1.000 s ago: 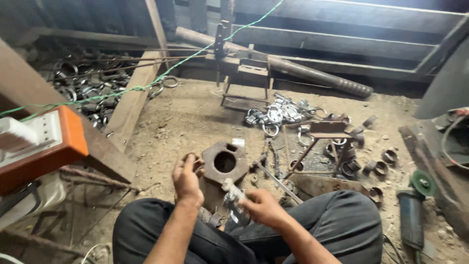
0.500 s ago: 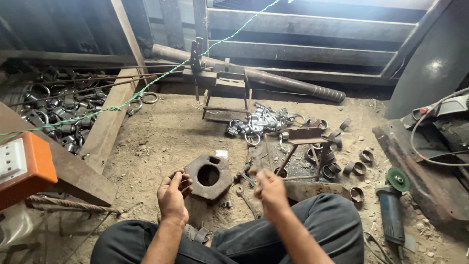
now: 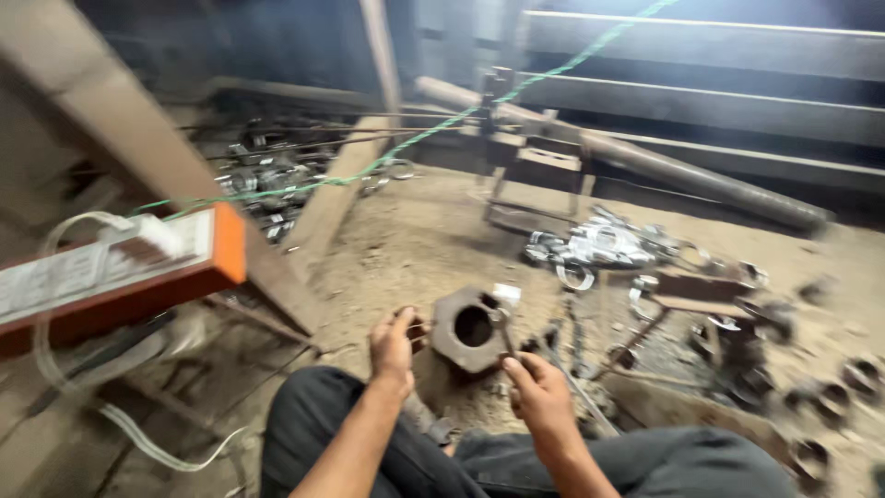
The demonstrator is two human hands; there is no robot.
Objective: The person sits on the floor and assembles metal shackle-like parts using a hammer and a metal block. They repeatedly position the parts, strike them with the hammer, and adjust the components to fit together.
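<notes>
The heavy hexagonal metal block [image 3: 470, 327] rests on the dirt floor [image 3: 415, 240] between the knees. The left hand [image 3: 395, 346] touches its edge, seemingly steadying it, grip loosely curled. The right hand [image 3: 539, 398] pinches a thin rod [image 3: 506, 337] beside its bore.

Your left hand [image 3: 395, 344] sits by a rusty brown hexagonal metal block [image 3: 468, 327] with a dark round hole (a small white tag at its top edge). Your trousers [image 3: 387, 443] are dark grey-black. The long box [image 3: 120, 267] has an orange side and a white top. The thin cord [image 3: 369, 166] is green. The pile of metal clamps [image 3: 599, 247] is shiny silver. The dusty ground [image 3: 415, 240] is tan.
</notes>
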